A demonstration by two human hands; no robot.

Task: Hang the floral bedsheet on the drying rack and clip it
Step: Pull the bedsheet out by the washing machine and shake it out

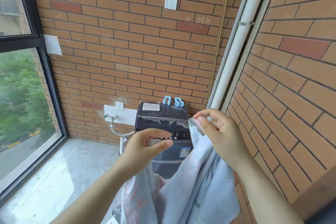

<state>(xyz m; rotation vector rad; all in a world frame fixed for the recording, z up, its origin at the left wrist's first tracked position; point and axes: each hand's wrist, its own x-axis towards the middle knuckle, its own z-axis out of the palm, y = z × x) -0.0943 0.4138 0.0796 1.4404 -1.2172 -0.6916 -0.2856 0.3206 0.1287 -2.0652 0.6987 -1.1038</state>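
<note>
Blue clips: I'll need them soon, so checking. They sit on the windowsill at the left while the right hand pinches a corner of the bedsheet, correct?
Not the windowsill. The head view shows the blue clips on top of the washing machine by the brick wall. The rest holds: the right hand pinches a corner of the floral bedsheet.
</note>
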